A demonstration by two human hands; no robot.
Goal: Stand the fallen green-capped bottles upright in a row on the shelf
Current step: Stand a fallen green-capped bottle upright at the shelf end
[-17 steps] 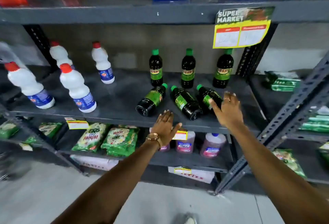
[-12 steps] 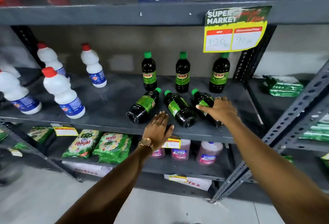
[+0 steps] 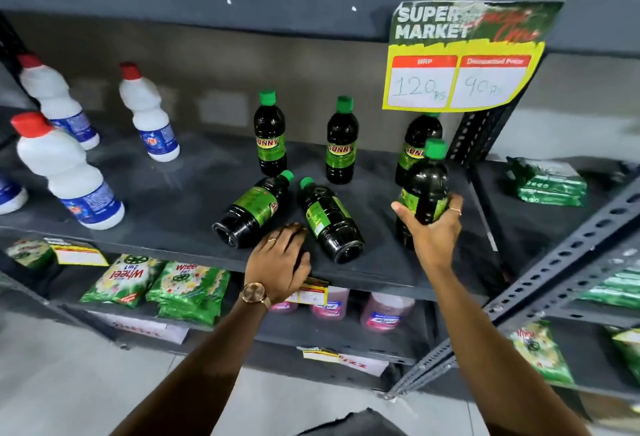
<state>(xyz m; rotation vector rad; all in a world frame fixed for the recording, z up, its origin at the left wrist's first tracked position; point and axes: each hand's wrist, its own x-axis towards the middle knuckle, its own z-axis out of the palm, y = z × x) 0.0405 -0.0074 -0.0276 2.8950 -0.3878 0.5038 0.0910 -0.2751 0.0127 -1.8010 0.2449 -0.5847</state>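
Observation:
On the grey middle shelf [image 3: 166, 200], three dark green-capped bottles stand upright at the back: one [image 3: 269, 134], another [image 3: 341, 141], and a third [image 3: 420, 134] partly hidden. My right hand [image 3: 433, 231] grips a fourth bottle [image 3: 427, 189] upright, in front of the third. Two bottles lie on their sides: a left fallen bottle [image 3: 254, 210] and a middle fallen bottle [image 3: 329, 219], caps pointing toward the back. My left hand [image 3: 280, 259] rests flat on the shelf's front edge between their bases, holding nothing.
White red-capped bottles [image 3: 65, 172] stand at the shelf's left. A yellow price sign [image 3: 460, 82] hangs from the upper shelf above the right bottles. Green detergent packs [image 3: 156, 283] and pink bottles [image 3: 386, 312] fill the lower shelf. A slotted metal upright [image 3: 561, 262] slants at right.
My right hand closed on the rightmost fallen bottle and raised it from lying to upright. My left hand settled lower on the shelf's front edge.

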